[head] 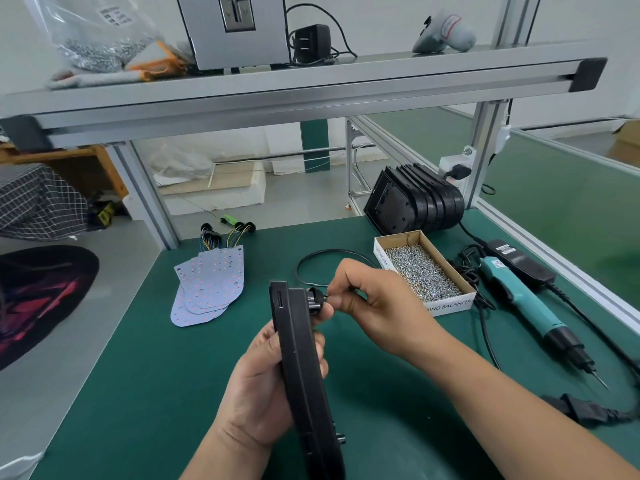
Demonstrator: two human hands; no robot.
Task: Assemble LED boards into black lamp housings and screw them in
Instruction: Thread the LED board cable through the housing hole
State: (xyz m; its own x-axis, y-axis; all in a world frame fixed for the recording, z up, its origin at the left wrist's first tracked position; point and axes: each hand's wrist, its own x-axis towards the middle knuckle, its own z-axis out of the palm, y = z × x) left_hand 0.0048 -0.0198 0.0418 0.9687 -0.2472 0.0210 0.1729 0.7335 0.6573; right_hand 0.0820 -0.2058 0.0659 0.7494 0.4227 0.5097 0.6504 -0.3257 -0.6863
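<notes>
Closest to me, my left hand is wrapped around a black lamp housing, which it holds up on its edge above the green mat, thumb on the left face and fingers curled over the right. Just beyond, my right hand pinches a round black plug against the housing's right side near its top; a thin black cable loops away behind that hand. To the left I see a wide stretch of mat reaching the table's left edge. On the right the room is tighter: a cardboard box of screws sits just beside my right hand, and a teal screwdriver lies near the railed right edge. Farther off, LED boards fan out near the far left corner, and a stack of housings leans at the far edge.
</notes>
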